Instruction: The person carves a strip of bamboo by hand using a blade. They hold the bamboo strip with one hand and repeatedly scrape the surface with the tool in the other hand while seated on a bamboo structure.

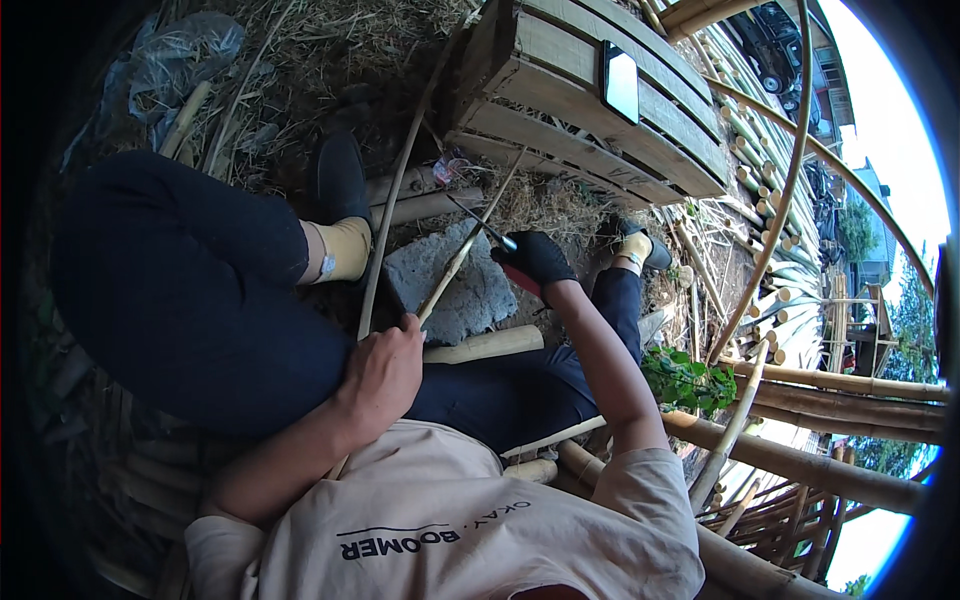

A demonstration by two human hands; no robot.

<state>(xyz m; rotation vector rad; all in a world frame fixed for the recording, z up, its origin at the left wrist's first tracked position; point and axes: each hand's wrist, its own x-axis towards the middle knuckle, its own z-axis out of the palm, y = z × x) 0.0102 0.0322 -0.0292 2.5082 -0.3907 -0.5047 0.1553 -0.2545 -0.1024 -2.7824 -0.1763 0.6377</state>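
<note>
One knife (509,243), one held bamboo strip (459,257), one grey block (475,296), one wooden crate (560,92), one phone (621,83) and two shoes (340,178) are shown.

Our left hand (388,362) grips a bamboo strip (455,266) over a concrete block (480,290). In our gloved right hand (538,264), a knife (496,234) crosses the strip.

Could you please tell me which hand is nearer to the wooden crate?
Right: the gloved right hand is below the wooden crate in the picture; the left hand is lower and farther left.
</note>
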